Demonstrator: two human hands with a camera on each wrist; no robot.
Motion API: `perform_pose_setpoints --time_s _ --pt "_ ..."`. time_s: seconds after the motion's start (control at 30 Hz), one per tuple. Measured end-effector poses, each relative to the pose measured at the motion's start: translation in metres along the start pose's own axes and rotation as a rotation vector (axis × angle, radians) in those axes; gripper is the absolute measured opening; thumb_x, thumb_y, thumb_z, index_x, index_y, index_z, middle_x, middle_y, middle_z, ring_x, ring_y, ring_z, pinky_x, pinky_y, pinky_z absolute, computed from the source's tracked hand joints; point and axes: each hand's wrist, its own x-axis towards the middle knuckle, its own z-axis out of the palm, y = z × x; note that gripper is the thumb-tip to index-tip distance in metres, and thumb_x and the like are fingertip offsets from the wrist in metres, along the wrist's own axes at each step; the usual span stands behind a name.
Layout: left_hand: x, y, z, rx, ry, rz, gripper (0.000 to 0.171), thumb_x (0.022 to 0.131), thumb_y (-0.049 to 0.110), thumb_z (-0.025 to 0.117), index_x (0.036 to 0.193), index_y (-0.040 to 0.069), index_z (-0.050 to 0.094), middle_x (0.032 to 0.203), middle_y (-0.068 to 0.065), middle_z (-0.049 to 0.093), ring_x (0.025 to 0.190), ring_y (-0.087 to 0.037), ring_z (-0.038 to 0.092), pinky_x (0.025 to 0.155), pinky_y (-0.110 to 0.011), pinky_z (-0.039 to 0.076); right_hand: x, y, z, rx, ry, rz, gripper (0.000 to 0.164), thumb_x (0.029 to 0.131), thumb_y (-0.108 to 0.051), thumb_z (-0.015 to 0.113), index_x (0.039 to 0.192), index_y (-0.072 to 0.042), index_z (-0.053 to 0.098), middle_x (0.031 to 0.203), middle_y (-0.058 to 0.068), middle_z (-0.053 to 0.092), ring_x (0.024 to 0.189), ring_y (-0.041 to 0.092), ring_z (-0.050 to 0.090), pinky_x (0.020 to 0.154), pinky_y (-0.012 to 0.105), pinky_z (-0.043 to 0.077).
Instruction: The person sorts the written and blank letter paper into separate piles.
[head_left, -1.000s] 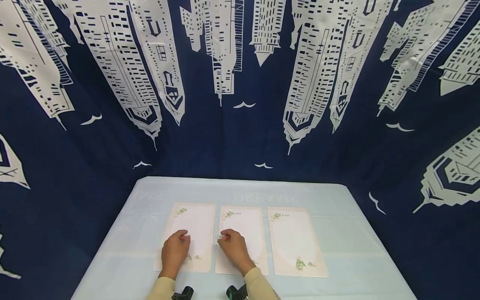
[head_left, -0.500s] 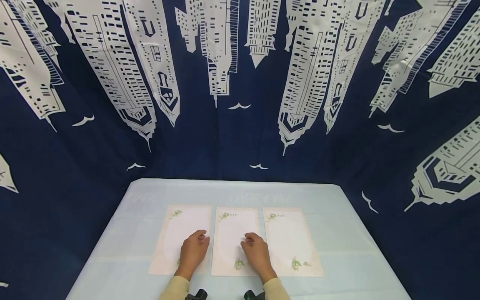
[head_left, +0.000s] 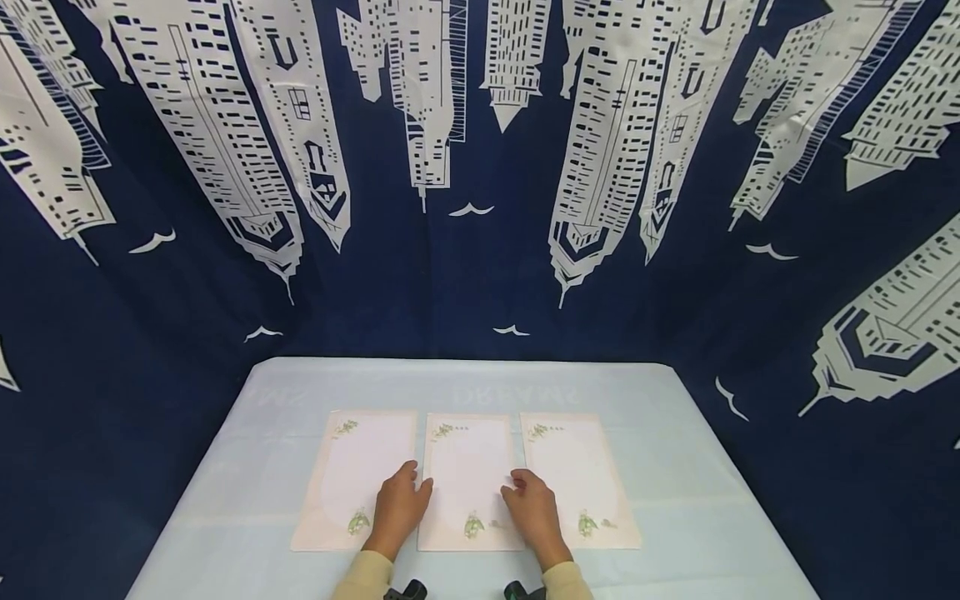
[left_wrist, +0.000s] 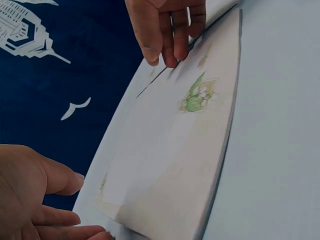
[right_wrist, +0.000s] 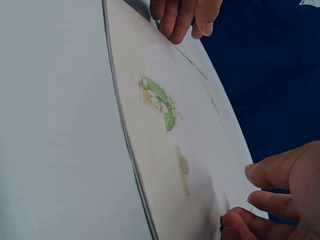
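Three pale sheets of stationery paper, with pink borders and small green floral prints, lie side by side on the table. My left hand (head_left: pixel 399 507) is over the gap between the left sheet (head_left: pixel 360 471) and the middle sheet (head_left: pixel 467 475), covering parts of their edges. Over the right edge of the middle sheet is my right hand (head_left: pixel 535 508), close to the right sheet (head_left: pixel 573 475). In the left wrist view, the left hand (left_wrist: pixel 42 200) has its thumb and fingers apart beside the paper. The right hand (right_wrist: pixel 287 195) has loosely bent fingers at the sheet's edge, thumb apart; nothing is pinched.
A pale covering lies over the table (head_left: pixel 705 500), with faint lettering towards its far edge. Behind and beside it hangs a dark blue cloth (head_left: pixel 420 292) printed with white buildings and birds. Dark devices, one by each wrist, show at the bottom of the head view.
Both hands have moved right, from over the left and middle sheets to the two sides of the middle sheet. The head view has shifted slightly; the sheets keep their arrangement.
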Motion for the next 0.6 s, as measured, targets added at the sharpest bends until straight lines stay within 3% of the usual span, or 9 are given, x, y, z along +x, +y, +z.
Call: perform_pose_setpoints --time_s 0.23,0.6 --pt "-0.0049 0.0070 0.0040 -0.001 -0.011 -0.032 0.051 0.089 0.012 0.072 0.129 -0.015 0.056 0.112 -0.032 0.068 0.106 -0.050 0.065 0.087 -0.058 0.053 -0.0009 0.0019 -0.0006 -0.031 0.025 -0.005 0.032 0.086 -0.008 0.073 0.114 0.007 0.068 0.107 0.020 0.071 0.095 0.034 0.070 0.080 0.046 0.057" --pt "-0.0059 0.0063 0.0079 -0.023 0.015 -0.006 0.047 0.088 0.009 0.073 0.126 -0.013 0.059 0.112 -0.031 0.068 0.105 -0.047 0.067 0.085 -0.055 0.055 -0.0014 0.0018 -0.0008 -0.024 0.004 0.007 0.031 0.086 -0.009 0.073 0.113 0.006 0.069 0.105 0.019 0.071 0.095 0.033 0.069 0.081 0.045 0.057"
